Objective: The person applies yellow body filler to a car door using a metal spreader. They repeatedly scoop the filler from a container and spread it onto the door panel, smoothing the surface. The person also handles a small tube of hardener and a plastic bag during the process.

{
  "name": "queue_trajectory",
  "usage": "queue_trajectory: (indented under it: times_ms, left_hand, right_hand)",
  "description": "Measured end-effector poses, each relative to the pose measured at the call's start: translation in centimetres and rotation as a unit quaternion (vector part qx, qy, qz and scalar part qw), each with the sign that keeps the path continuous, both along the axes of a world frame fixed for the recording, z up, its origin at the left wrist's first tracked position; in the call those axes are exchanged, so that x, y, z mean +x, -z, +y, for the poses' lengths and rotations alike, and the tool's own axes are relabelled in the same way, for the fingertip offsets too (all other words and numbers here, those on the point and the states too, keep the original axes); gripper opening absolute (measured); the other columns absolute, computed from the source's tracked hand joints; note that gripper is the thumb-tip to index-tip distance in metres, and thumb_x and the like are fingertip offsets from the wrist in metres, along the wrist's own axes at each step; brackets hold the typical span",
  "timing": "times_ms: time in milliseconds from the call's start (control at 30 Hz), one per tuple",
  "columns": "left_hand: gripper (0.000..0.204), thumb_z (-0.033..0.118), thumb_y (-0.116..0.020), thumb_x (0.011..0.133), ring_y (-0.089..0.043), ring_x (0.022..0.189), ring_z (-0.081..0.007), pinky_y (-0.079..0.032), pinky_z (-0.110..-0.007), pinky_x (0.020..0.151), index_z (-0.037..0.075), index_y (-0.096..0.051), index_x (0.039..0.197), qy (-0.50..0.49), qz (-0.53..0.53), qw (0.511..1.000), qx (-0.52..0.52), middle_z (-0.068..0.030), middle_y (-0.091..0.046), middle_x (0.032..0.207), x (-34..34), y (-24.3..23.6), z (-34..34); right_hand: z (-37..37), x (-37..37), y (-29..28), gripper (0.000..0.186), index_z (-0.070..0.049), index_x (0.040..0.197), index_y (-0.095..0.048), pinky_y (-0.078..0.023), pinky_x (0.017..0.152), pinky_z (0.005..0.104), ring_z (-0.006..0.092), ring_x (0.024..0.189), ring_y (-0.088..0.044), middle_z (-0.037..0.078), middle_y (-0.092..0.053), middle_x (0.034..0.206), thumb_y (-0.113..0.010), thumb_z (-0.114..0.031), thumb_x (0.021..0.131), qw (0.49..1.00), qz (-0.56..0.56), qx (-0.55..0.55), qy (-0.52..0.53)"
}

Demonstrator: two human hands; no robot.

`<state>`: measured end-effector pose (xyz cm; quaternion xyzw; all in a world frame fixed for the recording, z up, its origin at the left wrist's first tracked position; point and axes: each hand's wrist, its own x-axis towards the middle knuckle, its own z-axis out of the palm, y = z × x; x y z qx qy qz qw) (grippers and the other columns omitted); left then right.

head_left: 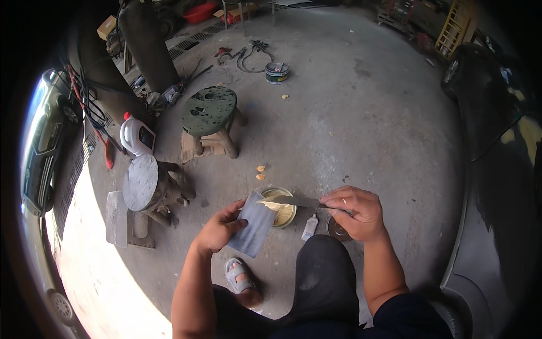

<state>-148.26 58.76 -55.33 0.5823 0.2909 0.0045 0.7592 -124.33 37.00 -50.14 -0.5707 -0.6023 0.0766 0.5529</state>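
Head view: concrete garage floor (350,113), green stool (210,110), dark car (502,169) nearby.

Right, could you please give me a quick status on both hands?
Left hand holds flat grey metal plate. Right hand wipes thin metal spatula onto it. Open round putty tin beneath, unobstructed.

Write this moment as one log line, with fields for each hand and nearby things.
left hand: holds grey board | right hand: holds putty knife, blade tip on board | below: open putty can, small tube on floor
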Motion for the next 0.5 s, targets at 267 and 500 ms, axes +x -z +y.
queue_trajectory:
  times_ms: [267, 500]
  left_hand:
    - [0.035, -0.001, -0.059, 0.089, -0.061, 0.094, -0.0094, -0.046, -0.024, 0.085, -0.001, -0.052, 0.124, 0.018, -0.083, 0.992, -0.092, -0.0040, -0.068, 0.105, -1.7, -2.0, -0.2]
    - [0.035, -0.001, -0.058, 0.090, -0.059, 0.094, -0.0085, -0.046, -0.024, 0.084, -0.001, -0.053, 0.125, -0.011, -0.088, 0.996, -0.024, -0.0033, -0.067, 0.106, -2.4, -4.0, -1.0]
  right_hand:
    - [0.4, -3.0, 1.3, 0.030, 0.000, 0.091, -0.058, -0.057, 0.079, 0.0377, 0.0291, 0.090, -0.069, 0.015, -0.066, 0.101, -0.064, 0.018, 0.068, 0.993, -0.020, 0.108, -0.041]
    - [1.4, -5.8, 2.4, 0.033, -0.002, 0.094, -0.060, -0.052, 0.091, 0.0467, 0.0335, 0.100, -0.063, 0.015, -0.061, 0.105, -0.062, 0.018, 0.067, 0.990, -0.062, 0.111, -0.057]
